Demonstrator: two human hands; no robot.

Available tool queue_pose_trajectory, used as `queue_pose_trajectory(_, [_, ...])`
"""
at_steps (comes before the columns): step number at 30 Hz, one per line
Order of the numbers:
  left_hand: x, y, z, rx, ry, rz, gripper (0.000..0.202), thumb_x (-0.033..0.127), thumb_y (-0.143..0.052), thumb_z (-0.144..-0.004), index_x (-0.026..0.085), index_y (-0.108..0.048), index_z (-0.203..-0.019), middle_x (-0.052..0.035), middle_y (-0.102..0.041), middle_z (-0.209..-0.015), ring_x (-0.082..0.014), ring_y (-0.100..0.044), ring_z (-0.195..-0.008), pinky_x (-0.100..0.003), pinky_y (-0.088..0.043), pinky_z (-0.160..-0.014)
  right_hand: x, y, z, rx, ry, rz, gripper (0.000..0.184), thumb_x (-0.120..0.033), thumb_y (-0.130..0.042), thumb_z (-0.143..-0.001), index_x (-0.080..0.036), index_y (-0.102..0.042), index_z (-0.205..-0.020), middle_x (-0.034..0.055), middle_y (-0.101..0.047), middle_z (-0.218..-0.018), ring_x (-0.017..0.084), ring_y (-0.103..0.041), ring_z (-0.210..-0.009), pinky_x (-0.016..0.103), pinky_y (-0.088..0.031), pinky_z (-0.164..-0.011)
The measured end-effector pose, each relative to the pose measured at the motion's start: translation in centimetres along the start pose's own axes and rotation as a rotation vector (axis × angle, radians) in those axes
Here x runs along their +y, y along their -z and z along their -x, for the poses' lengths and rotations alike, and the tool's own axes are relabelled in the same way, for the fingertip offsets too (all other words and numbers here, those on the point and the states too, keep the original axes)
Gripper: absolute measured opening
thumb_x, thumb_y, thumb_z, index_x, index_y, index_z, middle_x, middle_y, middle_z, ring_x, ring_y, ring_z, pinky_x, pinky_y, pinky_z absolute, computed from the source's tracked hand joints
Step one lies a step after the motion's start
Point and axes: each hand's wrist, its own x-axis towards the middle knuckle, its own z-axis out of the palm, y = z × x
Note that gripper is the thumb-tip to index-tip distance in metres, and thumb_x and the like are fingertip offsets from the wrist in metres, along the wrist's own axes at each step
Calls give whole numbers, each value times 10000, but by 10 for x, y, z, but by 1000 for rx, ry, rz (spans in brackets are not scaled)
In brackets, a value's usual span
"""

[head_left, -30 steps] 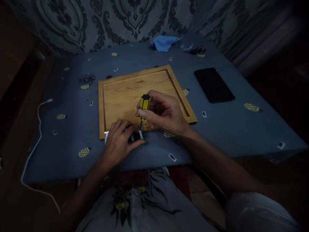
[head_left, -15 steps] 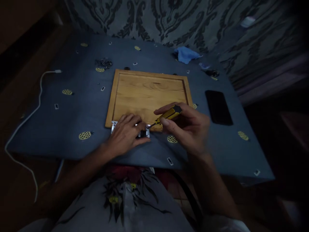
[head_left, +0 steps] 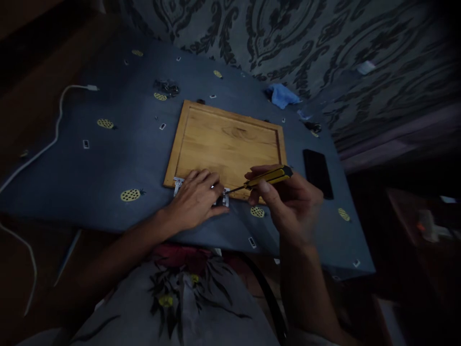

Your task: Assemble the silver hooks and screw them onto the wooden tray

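Note:
A framed wooden panel (head_left: 226, 139), like a small cabinet door, lies flat on the cloth-covered table. At its near edge, my left hand (head_left: 196, 197) is curled over a silvery metal hinge (head_left: 225, 198), thumb on the near side, hiding part of it. Another shiny metal piece (head_left: 177, 185) shows to the left of that hand; whether the two join is hidden. In my right hand (head_left: 293, 202) is a screwdriver (head_left: 268, 178) with a yellow and black handle, gripped between thumb and fingers. Its thin shaft slants down left, with the tip at the hinge beside my left fingers.
A black phone (head_left: 318, 173) lies right of the panel. Behind are a blue cloth (head_left: 283, 95) and a clear bag of small dark parts (head_left: 166, 87). A white cable (head_left: 59, 115) runs down the left side. Patterned fabric (head_left: 273, 38) rises along the table's back.
The whole view has shifted and tilted. The screwdriver handle has swung right and lies flatter, showing more shaft. My left hand stays on the hinge.

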Motion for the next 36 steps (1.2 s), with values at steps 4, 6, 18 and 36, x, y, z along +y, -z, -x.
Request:
queue_pose_trajectory(4, [0, 1, 0, -14, -1, 4, 446, 527, -686, -927, 123, -701, -1115, -97, -666, -1079, -283, -588, -1085, -387, -431, -921, -1, -4, -1, 79, 14, 23, 99, -305, -800, -865, -222, -752, -890, -6, -771, -868, 65, -584, -483, 212, -522, -468])
queue_pose_trajectory(6, [0, 1, 0, -26, 0, 4, 453, 530, -688, -925, 123, -704, -1123, -98, -666, -1087, -284, -586, -1092, -386, -428, -928, -1, -5, -1, 95, 11, 14, 117, -315, -811, -853, -221, -743, -869, -5, -774, -844, 69, -582, -479, 210, -524, -462])
queue_pose_trajectory(18, [1, 2, -1, -37, 2, 7, 428, 506, -705, -922, 119, -710, -1105, -108, -662, -1079, -287, -586, -1094, -393, -432, -924, -3, 0, 7, 61, 13, 151, 85, -317, -787, -874, -244, -774, -917, -1, -752, -881, 112, -665, -606, 249, -553, -556])
queue_pose_trajectory(36, [1, 6, -1, -69, 10, 40, 412, 479, -700, -931, 119, -704, -1131, -113, -658, -1119, -294, -573, -1117, -398, -414, -935, 7, -12, 13, 342, 95, 137, 166, -384, -750, -907, -222, -718, -893, -4, -742, -817, 103, -638, -517, 258, -523, -482])
